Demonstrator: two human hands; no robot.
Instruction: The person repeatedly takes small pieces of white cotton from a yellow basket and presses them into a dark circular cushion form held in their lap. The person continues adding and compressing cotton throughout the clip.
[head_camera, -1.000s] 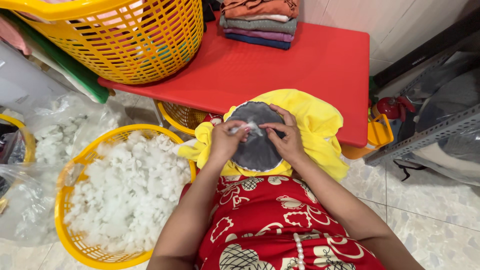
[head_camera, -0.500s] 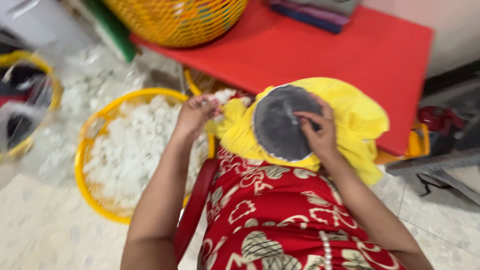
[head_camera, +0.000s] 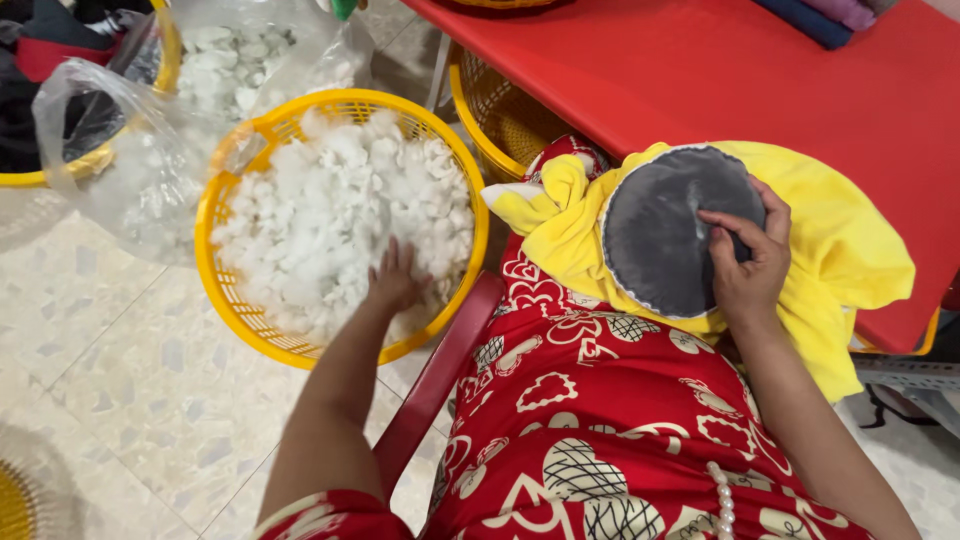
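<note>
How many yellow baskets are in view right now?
4, perhaps more out of frame: one full of white stuffing under the left hand, one under the red table, one top left, one bottom-left corner.

Red table — folded cloths, seemingly; tiled floor — yellow basket.

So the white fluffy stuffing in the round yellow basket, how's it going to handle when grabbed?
The white fluffy stuffing lies in loose tufts, so it probably weighs little and squashes easily. The left hand sinks among the clumps, so it likely comes away in wisps. Some may cling or spill over the round yellow basket.
</note>
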